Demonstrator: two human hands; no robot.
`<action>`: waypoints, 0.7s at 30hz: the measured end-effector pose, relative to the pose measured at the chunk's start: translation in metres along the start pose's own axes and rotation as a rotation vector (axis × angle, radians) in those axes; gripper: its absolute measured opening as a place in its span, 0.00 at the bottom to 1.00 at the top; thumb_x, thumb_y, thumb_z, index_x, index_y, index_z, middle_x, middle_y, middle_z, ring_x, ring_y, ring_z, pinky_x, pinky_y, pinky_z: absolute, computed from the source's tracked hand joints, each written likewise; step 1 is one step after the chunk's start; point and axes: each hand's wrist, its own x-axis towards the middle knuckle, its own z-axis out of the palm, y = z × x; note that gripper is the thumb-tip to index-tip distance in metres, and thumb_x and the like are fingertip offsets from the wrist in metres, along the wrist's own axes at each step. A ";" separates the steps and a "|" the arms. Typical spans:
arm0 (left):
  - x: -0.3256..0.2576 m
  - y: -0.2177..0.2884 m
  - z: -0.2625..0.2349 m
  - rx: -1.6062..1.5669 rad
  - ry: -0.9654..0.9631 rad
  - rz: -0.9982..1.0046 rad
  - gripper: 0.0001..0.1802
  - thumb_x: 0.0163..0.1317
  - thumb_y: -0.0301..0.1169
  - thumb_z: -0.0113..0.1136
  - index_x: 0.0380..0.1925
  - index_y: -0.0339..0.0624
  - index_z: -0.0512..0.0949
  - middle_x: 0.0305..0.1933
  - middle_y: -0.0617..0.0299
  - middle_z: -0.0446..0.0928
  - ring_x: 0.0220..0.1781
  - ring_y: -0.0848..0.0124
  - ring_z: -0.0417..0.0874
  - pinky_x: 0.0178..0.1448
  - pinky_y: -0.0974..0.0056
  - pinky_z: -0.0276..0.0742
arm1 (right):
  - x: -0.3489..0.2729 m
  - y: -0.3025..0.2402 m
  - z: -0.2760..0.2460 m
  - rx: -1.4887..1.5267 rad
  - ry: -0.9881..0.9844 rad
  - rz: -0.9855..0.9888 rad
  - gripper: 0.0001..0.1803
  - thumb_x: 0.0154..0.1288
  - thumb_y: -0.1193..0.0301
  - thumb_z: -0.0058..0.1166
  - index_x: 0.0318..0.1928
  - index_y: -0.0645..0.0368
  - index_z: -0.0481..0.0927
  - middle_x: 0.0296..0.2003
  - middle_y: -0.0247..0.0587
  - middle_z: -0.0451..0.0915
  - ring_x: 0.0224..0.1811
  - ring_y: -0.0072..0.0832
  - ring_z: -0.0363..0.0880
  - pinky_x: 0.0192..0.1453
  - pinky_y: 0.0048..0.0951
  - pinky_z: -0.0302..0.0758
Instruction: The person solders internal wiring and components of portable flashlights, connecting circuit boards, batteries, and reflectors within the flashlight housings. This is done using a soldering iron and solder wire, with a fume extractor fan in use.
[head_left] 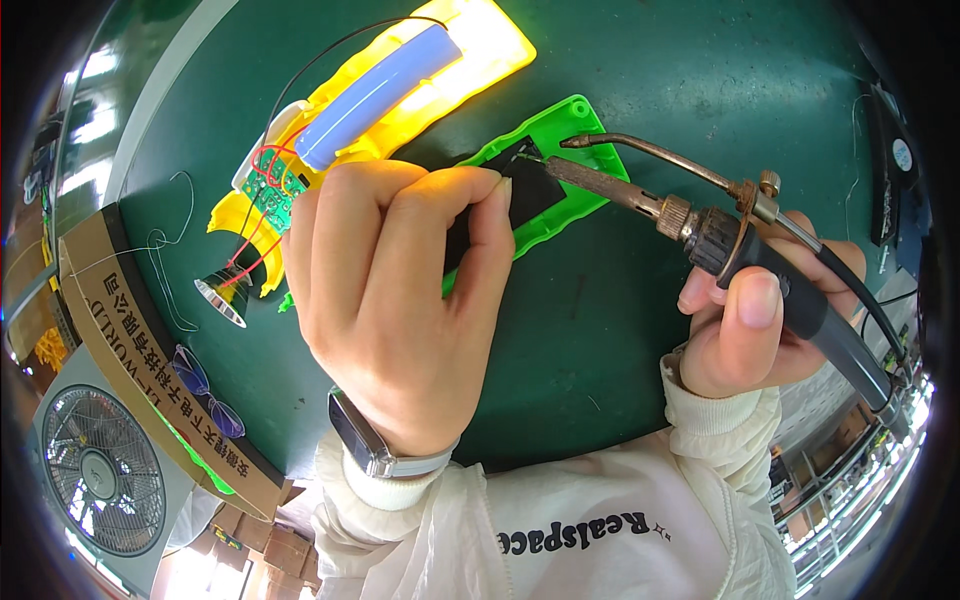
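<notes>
In my right hand (750,320), the fingers are wrapped round the dark handle of a soldering iron (605,187), which has a thin metal feed tube (660,155) along its upper side. The iron's tip points left, over a black panel (540,195) in a green plastic casing (565,222). Just beside that tip, my left hand (390,270) pinches thumb and forefinger together above the panel; whatever is between them is too small to make out. Part of the green casing is hidden behind this hand.
Beyond my left hand lies a yellow casing (490,50) with a blue cylindrical battery (380,95), a green circuit board (268,198) with red wires, and a round reflector (222,300). Glasses (208,392), a cardboard box (140,340) and a fan (103,470) are at left.
</notes>
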 end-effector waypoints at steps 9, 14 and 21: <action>0.000 0.000 0.000 -0.001 -0.002 0.001 0.08 0.45 0.19 0.70 0.26 0.39 0.81 0.27 0.66 0.70 0.29 0.75 0.72 0.35 0.70 0.67 | 0.000 -0.001 -0.003 -0.030 -0.043 0.003 0.24 0.61 0.52 0.58 0.30 0.61 0.65 0.12 0.34 0.71 0.14 0.19 0.67 0.20 0.19 0.66; 0.000 0.000 0.000 -0.001 -0.004 0.003 0.08 0.45 0.19 0.70 0.26 0.39 0.81 0.27 0.66 0.70 0.29 0.75 0.72 0.34 0.70 0.67 | -0.002 -0.003 -0.001 -0.006 -0.032 0.037 0.25 0.61 0.52 0.57 0.30 0.61 0.65 0.12 0.34 0.71 0.14 0.19 0.67 0.19 0.19 0.65; 0.000 0.000 0.000 -0.005 -0.003 -0.007 0.08 0.45 0.19 0.71 0.26 0.39 0.81 0.27 0.66 0.70 0.28 0.75 0.72 0.34 0.70 0.67 | -0.002 -0.003 -0.001 -0.034 -0.022 0.021 0.25 0.61 0.50 0.57 0.30 0.61 0.66 0.12 0.34 0.71 0.13 0.19 0.66 0.19 0.19 0.65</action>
